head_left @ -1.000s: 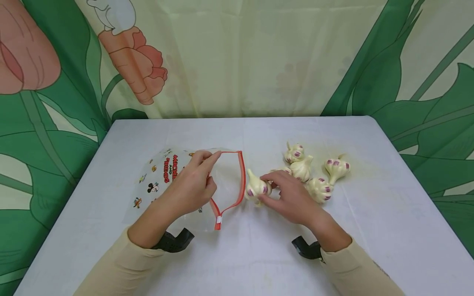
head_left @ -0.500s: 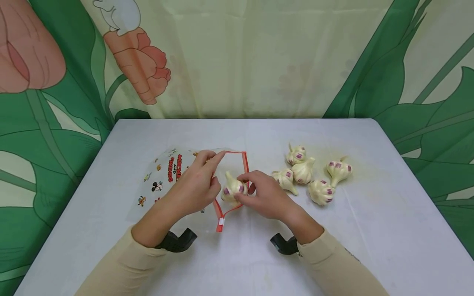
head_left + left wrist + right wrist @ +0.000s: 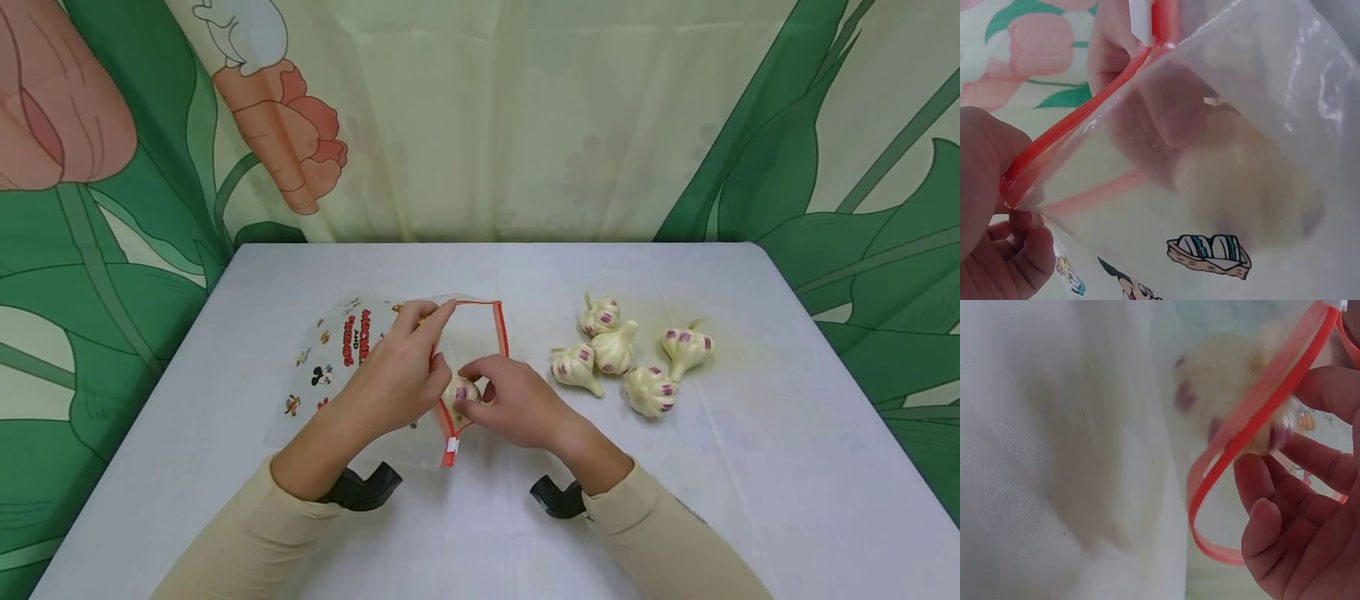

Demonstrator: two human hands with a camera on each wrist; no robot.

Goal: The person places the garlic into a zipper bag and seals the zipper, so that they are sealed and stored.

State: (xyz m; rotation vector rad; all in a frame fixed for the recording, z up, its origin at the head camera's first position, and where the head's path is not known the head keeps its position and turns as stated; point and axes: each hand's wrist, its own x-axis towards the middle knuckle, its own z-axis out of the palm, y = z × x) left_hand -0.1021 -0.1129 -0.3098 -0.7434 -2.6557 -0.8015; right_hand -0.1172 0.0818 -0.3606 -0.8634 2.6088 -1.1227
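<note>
Printed fabric with green leaves and a carrot motif (image 3: 510,133) hangs behind a table covered with a white cloth (image 3: 750,492). On the left lies a clear zip bag (image 3: 322,377) lettered "MICKEY AND FRIENDS", its mouth facing right and edged by a red zip strip (image 3: 502,329), with a white slider (image 3: 452,446) at the near end.

The left hand (image 3: 393,375) has the upper lip of the mouth pinched between thumb and fingers, closed firmly enough to lift the film. The right hand (image 3: 517,400) curls thumb and fingers around one purple-marked garlic bulb (image 3: 461,389), spread only as wide as the bulb. That bulb sits just inside the mouth, past the red strip, with the fingertips in there too; where its stalk points cannot be told. Five more garlic bulbs (image 3: 649,392) lie to the right, apart from the bag.

Done well, this step probably wants the left pinch kept high so the lip clears the knuckles, and the bulb carried low and further left before the right fingers spread. Letting go at the rim would risk the bulb rolling back out; drawing the hand out flat and slowly should avoid snagging the strip or dragging the slider.
</note>
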